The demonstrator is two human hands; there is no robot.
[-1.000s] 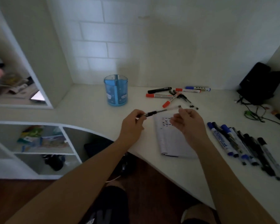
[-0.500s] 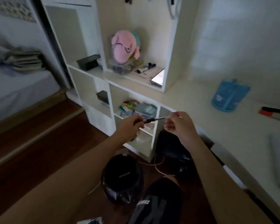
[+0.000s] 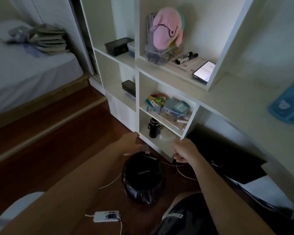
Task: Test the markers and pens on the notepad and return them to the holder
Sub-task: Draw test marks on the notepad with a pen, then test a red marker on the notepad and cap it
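Note:
Both of my hands hang over a round bin lined with a black bag [image 3: 143, 177] on the floor. My right hand [image 3: 185, 152] is curled into a fist, and a thin dark pen tip [image 3: 176, 161] sticks out beneath it. My left hand [image 3: 134, 144] reaches over the bin's far rim with bent fingers. A small pale piece [image 3: 147, 148] shows at its fingertips, too blurred to identify. The blue pen holder [image 3: 289, 106] stands on the white desk [image 3: 244, 106] at the far right edge. The notepad and the other markers are out of view.
A white shelf unit [image 3: 137, 92] stands just beyond my hands, holding a black bottle [image 3: 153, 128], boxes, a pink plush toy [image 3: 166, 28], two markers [image 3: 186, 57] and a lit phone [image 3: 204, 71]. A power strip [image 3: 107, 216] and cables lie on the wooden floor. A bed is at left.
My view has swung left and down from the desk to the floor. My hands, which held the pen between them, have dropped over the bin and moved apart.

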